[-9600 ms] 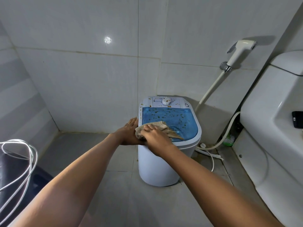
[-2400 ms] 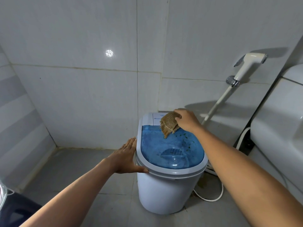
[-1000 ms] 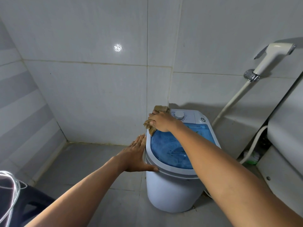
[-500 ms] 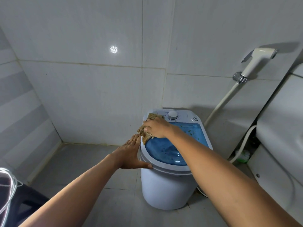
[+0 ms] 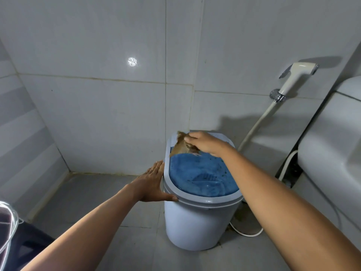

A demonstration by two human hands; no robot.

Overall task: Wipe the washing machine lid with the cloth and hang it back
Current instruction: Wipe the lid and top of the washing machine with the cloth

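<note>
Right hand pinches the cloth at the lid's 12 o'clock edge; left hand (fingers spread flat) braces the washing machine at 9 o'clock, probably steadying it.

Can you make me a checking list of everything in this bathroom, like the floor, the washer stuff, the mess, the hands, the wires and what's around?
Surface: grey tiled floor.
Job's things: washing machine with blue lid, dark specks on it; brown cloth at the lid's back.
Clutter: nothing seen.
Grippers: right hand grips the cloth; left hand rests flat against the machine's rim.
Cables: white cord on the floor; white loops at left.
Surroundings: tiled wall, sprayer, toilet.
</note>
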